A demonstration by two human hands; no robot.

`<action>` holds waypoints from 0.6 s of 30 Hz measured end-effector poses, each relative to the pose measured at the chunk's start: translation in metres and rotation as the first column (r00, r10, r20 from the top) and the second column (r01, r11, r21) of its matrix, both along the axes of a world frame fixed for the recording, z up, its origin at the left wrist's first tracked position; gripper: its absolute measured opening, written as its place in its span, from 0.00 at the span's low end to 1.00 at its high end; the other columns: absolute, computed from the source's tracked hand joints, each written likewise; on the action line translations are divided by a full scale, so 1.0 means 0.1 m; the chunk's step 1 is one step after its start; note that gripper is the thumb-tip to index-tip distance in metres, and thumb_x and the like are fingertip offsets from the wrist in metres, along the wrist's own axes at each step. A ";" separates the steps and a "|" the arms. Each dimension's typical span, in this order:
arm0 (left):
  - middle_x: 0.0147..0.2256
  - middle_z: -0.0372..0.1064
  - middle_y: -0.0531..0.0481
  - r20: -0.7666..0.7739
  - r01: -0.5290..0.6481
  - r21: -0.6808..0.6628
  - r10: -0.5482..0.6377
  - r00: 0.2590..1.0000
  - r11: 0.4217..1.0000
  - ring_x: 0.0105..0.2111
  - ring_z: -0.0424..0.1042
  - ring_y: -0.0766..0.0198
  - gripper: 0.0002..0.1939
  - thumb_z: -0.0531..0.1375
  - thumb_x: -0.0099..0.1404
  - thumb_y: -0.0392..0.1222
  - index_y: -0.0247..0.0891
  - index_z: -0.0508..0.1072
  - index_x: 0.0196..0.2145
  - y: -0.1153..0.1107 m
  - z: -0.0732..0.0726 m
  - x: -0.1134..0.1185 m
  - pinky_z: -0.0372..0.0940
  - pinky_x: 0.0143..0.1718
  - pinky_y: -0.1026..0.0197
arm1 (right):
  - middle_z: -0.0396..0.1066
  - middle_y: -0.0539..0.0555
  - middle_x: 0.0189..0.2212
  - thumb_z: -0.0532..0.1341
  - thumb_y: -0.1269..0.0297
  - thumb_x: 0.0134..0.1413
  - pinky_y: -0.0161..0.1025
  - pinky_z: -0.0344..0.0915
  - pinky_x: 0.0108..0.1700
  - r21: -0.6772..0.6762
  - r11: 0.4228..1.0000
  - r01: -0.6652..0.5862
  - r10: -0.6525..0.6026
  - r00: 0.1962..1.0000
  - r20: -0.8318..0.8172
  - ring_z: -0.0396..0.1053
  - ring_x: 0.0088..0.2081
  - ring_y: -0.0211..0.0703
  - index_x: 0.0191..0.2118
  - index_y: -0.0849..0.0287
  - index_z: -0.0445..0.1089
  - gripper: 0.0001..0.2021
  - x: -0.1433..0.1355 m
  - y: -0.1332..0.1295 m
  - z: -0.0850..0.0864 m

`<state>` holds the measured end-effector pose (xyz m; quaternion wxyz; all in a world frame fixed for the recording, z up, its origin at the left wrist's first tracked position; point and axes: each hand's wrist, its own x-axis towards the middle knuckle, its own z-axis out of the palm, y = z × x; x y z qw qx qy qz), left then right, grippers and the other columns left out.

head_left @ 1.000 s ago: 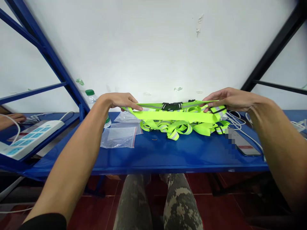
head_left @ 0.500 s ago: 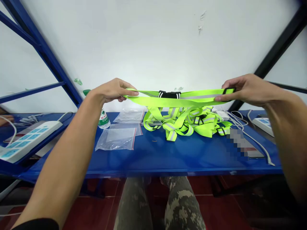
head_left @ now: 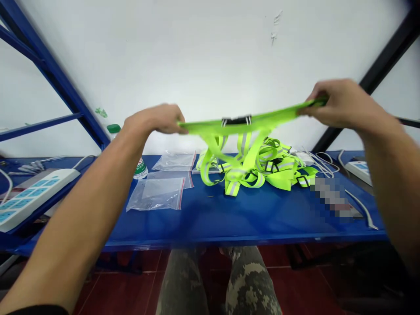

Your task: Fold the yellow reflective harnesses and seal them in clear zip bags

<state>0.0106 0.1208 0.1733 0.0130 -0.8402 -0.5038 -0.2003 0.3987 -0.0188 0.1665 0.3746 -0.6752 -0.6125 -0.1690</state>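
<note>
Stretched between my hands above the table is the waist belt of a neon yellow reflective harness [head_left: 275, 117], with a black buckle [head_left: 236, 121] near its middle. My left hand [head_left: 166, 119] is closed on the left end. My right hand [head_left: 334, 103] grips the other end, held higher, so the belt slopes up to the right. Grey-striped straps hang below the belt and overlap a heap of similar yellow straps [head_left: 282, 168] with black adjusters. Where the hanging straps end and the heap begins is hard to tell. Both hands are slightly blurred.
Clear zip bags [head_left: 157, 193] lie on the blue table [head_left: 203, 223], left of the heap. A green-capped bottle [head_left: 141, 168] stands behind my left forearm. White cables [head_left: 323, 164] and a pixelated flat object [head_left: 334, 199] lie right. A white power strip [head_left: 36, 197] is far left.
My right hand has risen and the belt has gone from level to tilted. The two belt layers have come together and straps now hang below. My left hand has shifted slightly.
</note>
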 end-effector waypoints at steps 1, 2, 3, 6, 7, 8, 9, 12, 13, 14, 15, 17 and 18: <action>0.34 0.65 0.48 -0.087 -0.047 0.049 0.051 0.995 0.998 0.44 0.67 0.53 0.19 0.62 0.59 0.50 0.30 0.74 0.39 -0.06 0.11 0.06 0.58 0.46 0.52 | 0.71 0.53 0.26 0.69 0.68 0.48 0.37 0.59 0.32 0.141 0.988 0.061 -0.067 0.997 0.037 0.64 0.28 0.34 0.29 0.65 0.73 0.07 -0.09 0.04 0.06; 0.37 0.65 0.46 -0.077 -0.073 0.189 0.089 0.993 0.979 0.46 0.66 0.51 0.19 0.57 0.63 0.50 0.29 0.73 0.42 -0.13 0.22 0.09 0.57 0.47 0.50 | 0.73 0.56 0.31 0.68 0.70 0.49 0.39 0.60 0.35 0.287 0.952 0.107 -0.131 0.989 0.064 0.67 0.32 0.38 0.33 0.66 0.73 0.06 -0.15 0.06 0.12; 0.41 0.64 0.45 -0.002 -0.143 0.332 0.152 0.988 0.932 0.49 0.64 0.49 0.20 0.54 0.66 0.48 0.29 0.71 0.46 -0.21 0.33 0.09 0.56 0.49 0.49 | 0.74 0.58 0.35 0.66 0.72 0.50 0.40 0.61 0.38 0.442 0.888 0.128 -0.174 0.983 0.064 0.69 0.36 0.42 0.38 0.67 0.73 0.08 -0.20 0.07 0.17; 0.50 0.61 0.44 0.117 -0.209 0.515 0.174 0.978 0.831 0.52 0.60 0.48 0.18 0.51 0.69 0.44 0.30 0.66 0.51 -0.46 0.43 -0.02 0.55 0.52 0.48 | 0.73 0.61 0.41 0.62 0.74 0.50 0.42 0.63 0.44 0.660 0.749 0.063 -0.156 0.984 0.083 0.70 0.42 0.48 0.47 0.66 0.69 0.16 -0.28 -0.02 0.13; 0.51 0.61 0.44 0.113 -0.210 0.524 0.178 0.978 0.825 0.51 0.60 0.49 0.17 0.52 0.68 0.42 0.31 0.65 0.51 -0.54 0.34 -0.09 0.55 0.53 0.48 | 0.72 0.61 0.41 0.61 0.75 0.49 0.42 0.64 0.44 0.664 0.747 0.023 -0.122 0.987 0.103 0.71 0.41 0.48 0.47 0.65 0.68 0.17 -0.31 -0.08 0.02; 0.50 0.62 0.43 0.079 -0.213 0.527 0.201 0.976 0.823 0.51 0.61 0.50 0.16 0.52 0.68 0.40 0.30 0.65 0.51 -0.60 0.19 -0.17 0.56 0.52 0.49 | 0.72 0.60 0.42 0.61 0.76 0.46 0.42 0.65 0.43 0.622 0.783 -0.021 -0.082 0.987 0.136 0.71 0.40 0.48 0.46 0.64 0.68 0.18 -0.35 -0.14 -0.14; 0.49 0.62 0.42 0.031 -0.209 0.511 0.225 0.974 0.834 0.50 0.62 0.51 0.16 0.52 0.67 0.39 0.31 0.66 0.50 -0.65 -0.01 -0.25 0.57 0.50 0.51 | 0.73 0.59 0.41 0.60 0.75 0.46 0.42 0.66 0.42 0.539 0.841 -0.053 -0.037 0.987 0.156 0.71 0.39 0.48 0.44 0.62 0.68 0.16 -0.39 -0.21 -0.35; 0.43 0.66 0.41 -0.157 -0.132 0.294 0.184 0.970 0.947 0.43 0.67 0.51 0.14 0.56 0.64 0.45 0.36 0.70 0.45 -0.72 -0.79 -0.48 0.62 0.42 0.55 | 0.74 0.59 0.38 0.59 0.73 0.49 0.47 0.67 0.45 0.165 0.968 -0.189 0.165 0.975 0.149 0.71 0.41 0.53 0.41 0.58 0.69 0.11 -0.51 -0.37 -1.14; 0.42 0.67 0.41 -0.212 -0.091 0.195 0.132 0.968 0.977 0.42 0.68 0.51 0.15 0.57 0.63 0.49 0.37 0.71 0.43 -0.73 -1.04 -0.54 0.62 0.40 0.55 | 0.74 0.60 0.39 0.58 0.73 0.48 0.49 0.67 0.46 0.034 0.971 -0.235 0.229 0.965 0.132 0.71 0.42 0.55 0.42 0.57 0.68 0.13 -0.54 -0.41 -1.40; 0.40 0.68 0.41 -0.259 -0.051 0.101 0.076 0.963 0.994 0.41 0.69 0.50 0.17 0.58 0.62 0.54 0.39 0.72 0.41 -0.74 -1.26 -0.58 0.62 0.39 0.56 | 0.74 0.60 0.41 0.58 0.73 0.48 0.50 0.68 0.46 -0.077 0.955 -0.286 0.292 0.952 0.091 0.72 0.43 0.56 0.46 0.57 0.67 0.16 -0.57 -0.44 -1.65; 0.39 0.68 0.41 -0.296 -0.005 0.008 0.007 0.955 1.000 0.41 0.70 0.49 0.20 0.59 0.60 0.58 0.39 0.73 0.40 -0.76 -1.44 -0.61 0.62 0.39 0.56 | 0.73 0.60 0.43 0.58 0.73 0.47 0.50 0.68 0.47 -0.171 0.930 -0.324 0.337 0.940 0.052 0.72 0.45 0.56 0.49 0.57 0.65 0.20 -0.58 -0.46 -1.85; 0.40 0.69 0.41 -0.304 0.075 -0.145 -0.117 0.945 0.987 0.44 0.69 0.47 0.30 0.62 0.52 0.66 0.40 0.73 0.44 -0.81 -1.64 -0.60 0.62 0.41 0.56 | 0.72 0.60 0.46 0.58 0.73 0.47 0.50 0.67 0.51 -0.322 0.859 -0.399 0.432 0.901 0.035 0.70 0.49 0.56 0.50 0.56 0.65 0.21 -0.60 -0.49 -2.12; 0.42 0.69 0.41 -0.295 0.103 -0.174 -0.152 0.943 0.979 0.45 0.68 0.46 0.35 0.64 0.48 0.68 0.39 0.72 0.45 -0.84 -1.67 -0.56 0.63 0.42 0.55 | 0.71 0.60 0.47 0.58 0.72 0.48 0.50 0.66 0.52 -0.373 0.832 -0.410 0.454 0.891 0.034 0.69 0.51 0.56 0.50 0.56 0.65 0.21 -0.61 -0.51 -2.19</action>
